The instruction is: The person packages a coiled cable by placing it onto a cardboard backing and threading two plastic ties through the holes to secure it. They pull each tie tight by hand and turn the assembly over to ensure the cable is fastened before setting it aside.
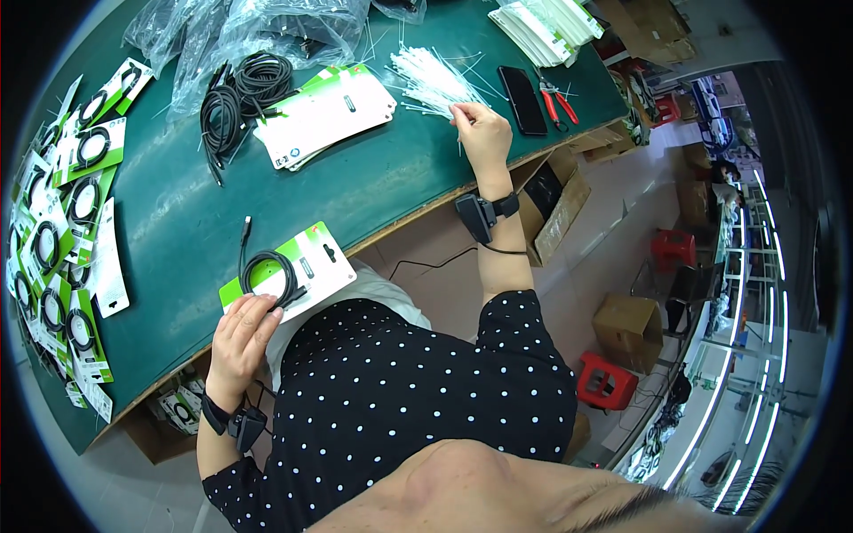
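My left hand point(242, 342) is closed on a coiled black cable point(269, 277) and presses it against a green and white backing card point(322, 265) at the table's near edge. One plug end of the cable sticks up past the card. Farther off to the right, my right hand point(482, 133) pinches at the near end of a pile of white cable ties point(435, 82). Its thumb and forefinger are together, and a thin tie seems to hang from them. A stack of blank-faced cards point(333, 115) lies left of that hand, beside bundles of black cables point(238, 102).
Carded cables point(84, 200) crowd the table's left end. Clear plastic bags point(275, 31) lie at the back. A black phone point(522, 99) and red-handled cutters point(558, 105) are right of the ties, below more cards point(544, 31). An open carton point(555, 200) stands beneath the table's edge.
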Tool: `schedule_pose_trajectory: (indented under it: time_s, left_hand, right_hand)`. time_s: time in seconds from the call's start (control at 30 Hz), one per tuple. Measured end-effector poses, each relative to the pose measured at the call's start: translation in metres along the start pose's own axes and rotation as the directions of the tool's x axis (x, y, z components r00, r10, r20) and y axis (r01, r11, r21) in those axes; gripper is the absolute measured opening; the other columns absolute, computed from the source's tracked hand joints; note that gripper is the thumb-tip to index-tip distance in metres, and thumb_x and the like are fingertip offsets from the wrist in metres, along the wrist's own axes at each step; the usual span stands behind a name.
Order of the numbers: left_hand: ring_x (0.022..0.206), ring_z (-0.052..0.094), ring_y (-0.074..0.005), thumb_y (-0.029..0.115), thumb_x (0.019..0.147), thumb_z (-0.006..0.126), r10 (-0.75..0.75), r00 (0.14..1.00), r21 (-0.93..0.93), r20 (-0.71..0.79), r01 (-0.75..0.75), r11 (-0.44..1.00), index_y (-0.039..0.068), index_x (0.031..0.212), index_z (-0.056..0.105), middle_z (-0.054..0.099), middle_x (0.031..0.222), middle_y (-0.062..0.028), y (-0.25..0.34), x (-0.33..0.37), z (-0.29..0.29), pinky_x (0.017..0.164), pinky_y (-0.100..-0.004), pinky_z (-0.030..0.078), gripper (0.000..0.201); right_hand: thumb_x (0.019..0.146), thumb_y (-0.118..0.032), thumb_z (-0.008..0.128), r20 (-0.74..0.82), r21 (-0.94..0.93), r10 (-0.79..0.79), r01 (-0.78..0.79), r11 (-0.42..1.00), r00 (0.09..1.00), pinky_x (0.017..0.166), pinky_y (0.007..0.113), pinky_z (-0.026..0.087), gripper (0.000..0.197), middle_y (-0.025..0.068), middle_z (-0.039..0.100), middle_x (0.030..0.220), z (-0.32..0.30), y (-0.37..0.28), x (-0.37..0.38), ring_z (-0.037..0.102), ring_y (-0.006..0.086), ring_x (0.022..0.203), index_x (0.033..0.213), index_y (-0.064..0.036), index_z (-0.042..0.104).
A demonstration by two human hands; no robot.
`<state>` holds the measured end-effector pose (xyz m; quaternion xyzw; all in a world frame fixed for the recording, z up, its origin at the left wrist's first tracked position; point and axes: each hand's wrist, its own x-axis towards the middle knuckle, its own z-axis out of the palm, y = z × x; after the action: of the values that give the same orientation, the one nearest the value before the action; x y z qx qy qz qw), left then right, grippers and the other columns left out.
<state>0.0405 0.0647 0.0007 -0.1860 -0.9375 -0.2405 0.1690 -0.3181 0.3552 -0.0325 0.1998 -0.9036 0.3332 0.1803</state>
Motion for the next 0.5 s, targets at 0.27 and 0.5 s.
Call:
schedule_pose_trajectory:
  time_s: [0.27,0.5]
  left_hand:
    - [0.106,0.063,-0.0326,0.002,0.080,0.061,-0.004,1.000,0.008,0.011,0.004,1.000,-0.001,0.112,0.062,0.062,0.116,-0.0171,0.001,-0.003,-0.001,0.090,-0.0449,0.052,0.032]
    - [0.108,0.063,-0.0311,0.003,0.082,0.060,0.002,0.999,0.020,0.046,-0.003,1.000,-0.001,0.114,0.063,0.062,0.118,-0.0165,-0.001,-0.004,0.000,0.094,-0.0452,0.051,0.032]
  right_hand:
    - [0.091,-0.010,0.067,0.178,0.388,0.200,-0.256,0.885,0.963,0.055,0.024,0.050,0.014,0.0111,0.074,0.082,-0.013,-0.025,-0.003,0.068,0.0136,0.063,0.096,0.0021,0.072]
    - [0.091,-0.003,0.065,0.489,0.798,-0.004,-0.445,0.407,0.872,0.066,0.027,0.056,0.016,0.0170,0.072,0.095,-0.021,-0.078,-0.037,0.071,0.0200,0.080,0.103,0.0057,0.069]
